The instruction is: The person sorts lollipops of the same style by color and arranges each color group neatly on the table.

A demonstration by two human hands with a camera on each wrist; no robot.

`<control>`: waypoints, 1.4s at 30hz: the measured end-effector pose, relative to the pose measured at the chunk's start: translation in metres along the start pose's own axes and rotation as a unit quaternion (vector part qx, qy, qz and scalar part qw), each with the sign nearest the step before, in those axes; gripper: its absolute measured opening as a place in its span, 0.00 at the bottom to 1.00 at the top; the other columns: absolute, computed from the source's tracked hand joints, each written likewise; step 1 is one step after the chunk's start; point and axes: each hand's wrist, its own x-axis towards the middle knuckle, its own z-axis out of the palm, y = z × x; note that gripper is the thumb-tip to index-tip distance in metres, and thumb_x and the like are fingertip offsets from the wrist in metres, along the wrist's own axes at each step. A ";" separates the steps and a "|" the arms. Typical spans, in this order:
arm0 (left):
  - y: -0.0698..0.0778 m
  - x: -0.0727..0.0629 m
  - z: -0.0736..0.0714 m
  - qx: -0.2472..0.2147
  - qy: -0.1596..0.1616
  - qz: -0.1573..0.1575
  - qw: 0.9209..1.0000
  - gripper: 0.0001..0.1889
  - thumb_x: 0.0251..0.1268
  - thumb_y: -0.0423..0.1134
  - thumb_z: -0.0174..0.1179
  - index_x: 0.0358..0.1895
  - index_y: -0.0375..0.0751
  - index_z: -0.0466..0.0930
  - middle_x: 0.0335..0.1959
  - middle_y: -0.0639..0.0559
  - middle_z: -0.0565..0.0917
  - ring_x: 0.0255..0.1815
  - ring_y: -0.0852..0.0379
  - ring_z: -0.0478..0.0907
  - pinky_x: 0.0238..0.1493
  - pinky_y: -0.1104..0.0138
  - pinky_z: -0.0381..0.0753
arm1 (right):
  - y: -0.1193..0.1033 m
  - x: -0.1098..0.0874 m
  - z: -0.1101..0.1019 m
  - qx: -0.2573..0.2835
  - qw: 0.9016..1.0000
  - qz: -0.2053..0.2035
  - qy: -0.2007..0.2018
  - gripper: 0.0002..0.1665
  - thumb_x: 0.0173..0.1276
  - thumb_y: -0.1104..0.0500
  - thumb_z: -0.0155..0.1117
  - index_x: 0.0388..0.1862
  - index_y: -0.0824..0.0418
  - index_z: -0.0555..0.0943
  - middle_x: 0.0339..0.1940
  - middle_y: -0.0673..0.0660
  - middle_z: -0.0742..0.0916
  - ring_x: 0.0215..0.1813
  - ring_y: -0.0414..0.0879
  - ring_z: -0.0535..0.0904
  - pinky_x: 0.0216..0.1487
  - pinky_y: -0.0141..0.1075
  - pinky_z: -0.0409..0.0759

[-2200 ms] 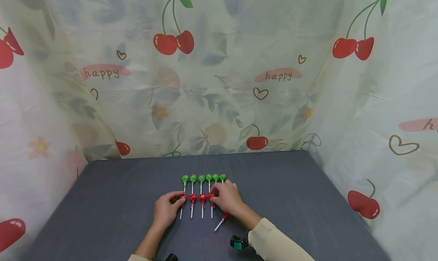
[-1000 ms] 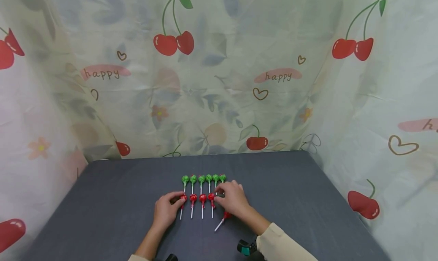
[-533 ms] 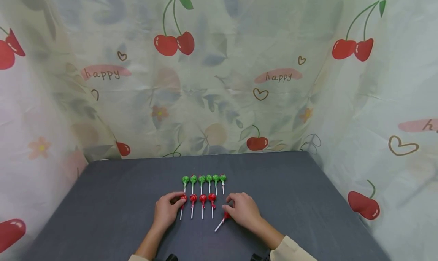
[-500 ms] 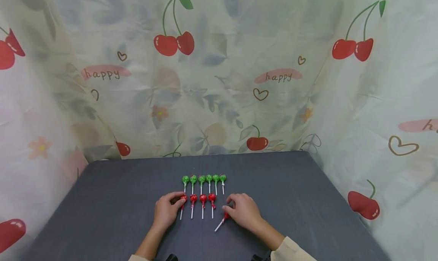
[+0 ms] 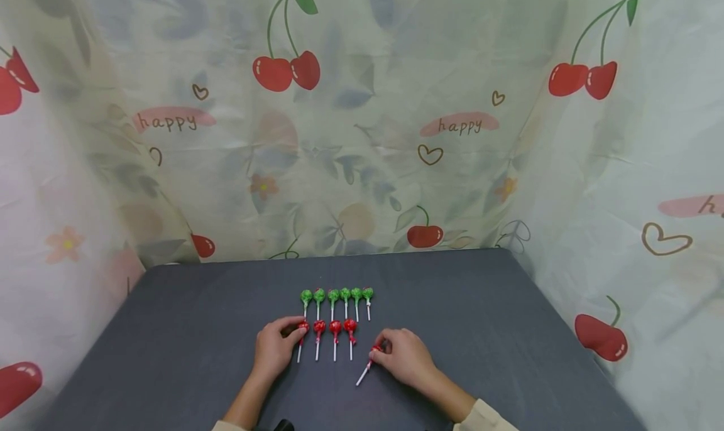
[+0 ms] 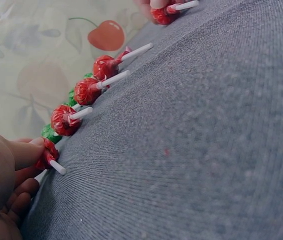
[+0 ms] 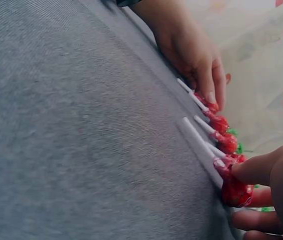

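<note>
My left hand (image 5: pixel 274 348) pinches the red head of the leftmost lollipop (image 6: pixel 47 154) in the near row, its white stick pointing toward me. To the right, my right hand (image 5: pixel 405 355) grips a separate red lollipop (image 7: pixel 237 190) between thumb and fingers; its stick slants down to the left. Between the hands lie several red lollipops (image 5: pixel 335 328) side by side, heads away from me. Behind them runs a row of green lollipops (image 5: pixel 334 295), sticks also toward me. The right hand's lollipop sits apart from the red row, nearer to me.
A dark grey cloth-covered table (image 5: pixel 226 305) carries everything. Behind and at both sides hangs a pale curtain (image 5: pixel 362 167) printed with cherries and "happy".
My right hand has left the fourth red lollipop, moved right and toward me, and taken hold of the slanted red lollipop. My left hand has stayed in place.
</note>
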 end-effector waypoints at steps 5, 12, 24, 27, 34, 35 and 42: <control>0.000 0.000 0.000 0.001 0.002 0.002 1.000 0.11 0.56 0.36 0.71 0.43 0.45 0.89 0.34 0.52 0.86 0.37 0.52 0.78 0.42 0.54 0.73 | 0.000 0.007 -0.002 0.010 1.000 -0.015 -0.011 0.06 0.54 0.52 0.74 0.28 0.50 0.84 0.16 0.39 0.72 0.25 0.36 0.66 0.27 0.32 0.64; -0.001 0.001 0.000 -0.002 0.002 0.001 1.000 0.11 0.56 0.37 0.71 0.43 0.46 0.89 0.35 0.52 0.86 0.37 0.52 0.78 0.43 0.54 0.73 | -0.003 0.025 -0.004 0.000 0.999 0.001 -0.036 0.05 0.57 0.55 0.72 0.32 0.53 0.85 0.18 0.41 0.74 0.27 0.39 0.67 0.28 0.34 0.66; -0.001 0.000 -0.001 0.000 -0.003 -0.001 1.000 0.11 0.57 0.37 0.70 0.44 0.45 0.88 0.36 0.52 0.86 0.38 0.52 0.78 0.43 0.53 0.73 | -0.009 0.054 0.001 -0.049 0.998 0.020 -0.046 0.05 0.59 0.53 0.72 0.31 0.50 0.83 0.19 0.42 0.75 0.28 0.40 0.67 0.31 0.36 0.66; -0.001 0.000 -0.001 0.001 -0.003 -0.002 1.000 0.11 0.57 0.37 0.70 0.44 0.45 0.88 0.36 0.52 0.85 0.37 0.53 0.78 0.42 0.54 0.73 | -0.010 0.057 0.003 -0.054 0.998 0.016 -0.040 0.06 0.59 0.52 0.72 0.31 0.49 0.83 0.19 0.42 0.74 0.27 0.40 0.67 0.30 0.35 0.65; 0.000 0.000 0.001 -0.003 0.001 -0.009 1.000 0.11 0.56 0.37 0.71 0.44 0.46 0.89 0.36 0.52 0.85 0.37 0.53 0.78 0.43 0.55 0.73 | -0.010 0.058 0.006 -0.060 0.997 0.021 -0.032 0.07 0.59 0.51 0.73 0.32 0.50 0.85 0.19 0.43 0.73 0.28 0.41 0.67 0.30 0.35 0.65; 0.000 0.001 0.001 -0.003 0.000 -0.010 1.000 0.11 0.56 0.37 0.71 0.44 0.46 0.89 0.36 0.52 0.85 0.37 0.53 0.77 0.43 0.55 0.73 | -0.010 0.058 0.006 -0.060 0.997 0.022 -0.031 0.07 0.59 0.51 0.73 0.32 0.50 0.85 0.19 0.43 0.73 0.28 0.41 0.67 0.30 0.35 0.65; 0.000 0.000 0.000 -0.004 0.003 -0.001 1.000 0.11 0.56 0.37 0.71 0.44 0.45 0.88 0.34 0.53 0.85 0.35 0.54 0.77 0.41 0.55 0.72 | -0.010 0.059 0.007 -0.061 0.998 0.019 -0.028 0.07 0.59 0.50 0.73 0.32 0.50 0.85 0.19 0.43 0.73 0.27 0.41 0.66 0.30 0.36 0.64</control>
